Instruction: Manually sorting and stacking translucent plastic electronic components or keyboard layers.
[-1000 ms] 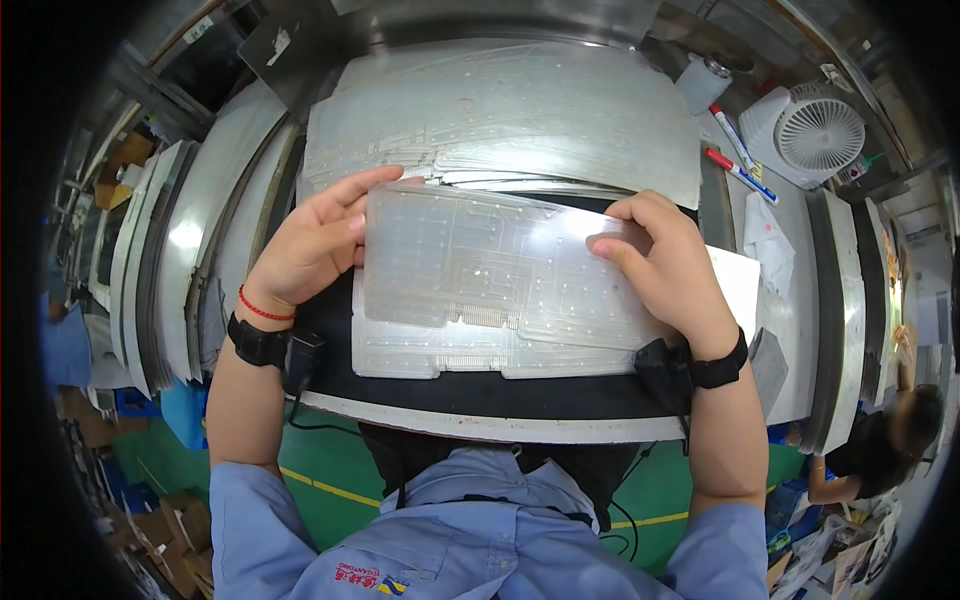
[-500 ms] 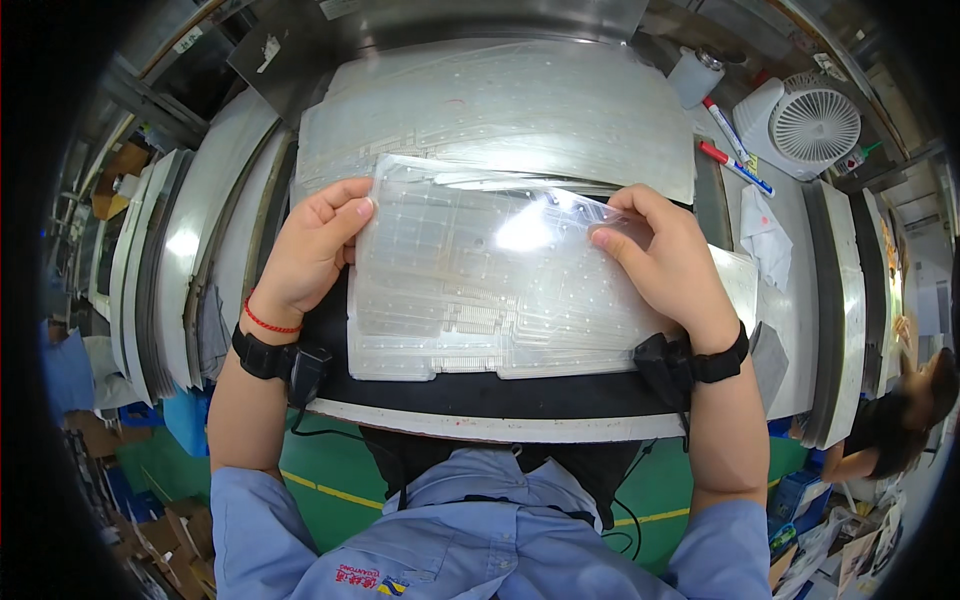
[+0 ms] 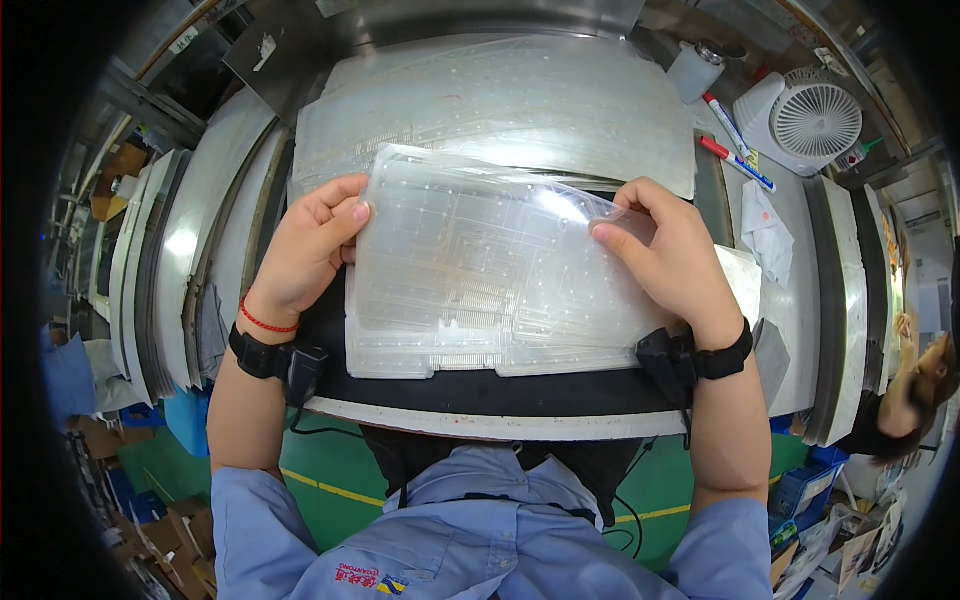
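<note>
A thin, clear plastic sheet point(image 3: 470, 220) with fine printed circuit-like lines and small dots is held up between my hands. My left hand point(image 3: 318, 235) pinches its left edge, thumb on top. At the sheet's right end, my right hand point(image 3: 660, 240) grips the upper edge between thumb and curled fingers. Below it lies a stack of similar clear sheets point(image 3: 570, 362), with notched front edges, on a black mat point(image 3: 400, 393). A larger pile of translucent sheets point(image 3: 500, 95) spreads out behind. Where the held sheet's lower edge meets the stack is hard to make out.
A white fan point(image 3: 815, 115), a bottle point(image 3: 695, 72), red and blue markers point(image 3: 735, 163) and a white cloth point(image 3: 768, 235) stand or lie at the right. Stacked panels line both sides, left point(image 3: 205, 230) and right point(image 3: 838, 300). Another person point(image 3: 905, 400) is at far right.
The held sheet's far edge has risen slightly and its bright reflection has shrunk and shifted right. Both hands keep their grip almost in place. The person at far right has moved.
</note>
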Action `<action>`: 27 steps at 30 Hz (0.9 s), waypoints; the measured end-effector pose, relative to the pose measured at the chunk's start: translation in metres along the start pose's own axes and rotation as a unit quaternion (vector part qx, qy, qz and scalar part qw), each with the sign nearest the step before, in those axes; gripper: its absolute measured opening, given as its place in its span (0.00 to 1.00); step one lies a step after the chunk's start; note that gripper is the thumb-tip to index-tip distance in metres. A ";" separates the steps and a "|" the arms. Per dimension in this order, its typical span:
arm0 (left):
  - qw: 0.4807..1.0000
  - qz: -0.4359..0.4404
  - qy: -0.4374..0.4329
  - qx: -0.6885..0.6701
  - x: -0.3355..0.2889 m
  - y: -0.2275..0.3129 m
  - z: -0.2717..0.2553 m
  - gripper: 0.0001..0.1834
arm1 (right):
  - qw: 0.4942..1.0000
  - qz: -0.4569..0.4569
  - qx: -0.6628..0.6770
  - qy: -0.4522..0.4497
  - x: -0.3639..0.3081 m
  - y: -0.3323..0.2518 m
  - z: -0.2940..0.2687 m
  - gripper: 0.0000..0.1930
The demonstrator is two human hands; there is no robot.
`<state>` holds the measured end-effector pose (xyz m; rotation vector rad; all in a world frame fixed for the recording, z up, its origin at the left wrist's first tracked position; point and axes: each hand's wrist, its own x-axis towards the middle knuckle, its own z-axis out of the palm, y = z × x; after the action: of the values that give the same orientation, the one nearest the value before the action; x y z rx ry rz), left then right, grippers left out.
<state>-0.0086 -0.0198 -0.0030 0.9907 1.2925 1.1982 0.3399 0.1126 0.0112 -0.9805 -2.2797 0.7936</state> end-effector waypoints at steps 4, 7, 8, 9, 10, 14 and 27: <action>1.000 -0.007 0.028 0.011 0.000 0.001 0.005 0.17 | 1.000 0.012 0.003 -0.001 0.000 0.000 0.000 0.14; 0.999 -0.003 0.023 0.022 0.001 -0.001 0.000 0.12 | 1.000 0.011 0.007 0.004 0.000 -0.001 -0.001 0.14; 0.999 -0.001 0.019 0.026 0.001 -0.002 -0.002 0.11 | 1.000 0.010 0.009 0.007 0.000 -0.001 -0.001 0.14; 1.000 -0.003 0.023 0.022 0.001 -0.003 -0.002 0.10 | 1.000 0.012 0.013 0.008 -0.001 0.000 -0.001 0.14; 0.999 -0.005 0.027 0.017 0.002 -0.004 -0.002 0.09 | 1.000 0.014 0.017 0.009 -0.001 0.000 -0.001 0.14; 0.998 -0.013 0.043 0.033 0.002 -0.003 -0.001 0.09 | 1.000 0.018 0.024 0.010 0.000 0.000 0.000 0.14; 1.000 0.001 0.016 -0.025 -0.005 0.010 0.011 0.19 | 1.000 0.015 0.012 -0.011 0.000 -0.001 -0.002 0.14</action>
<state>0.0019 -0.0217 0.0084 0.9403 1.2819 1.2464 0.3409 0.1126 0.0129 -1.0022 -2.2729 0.8463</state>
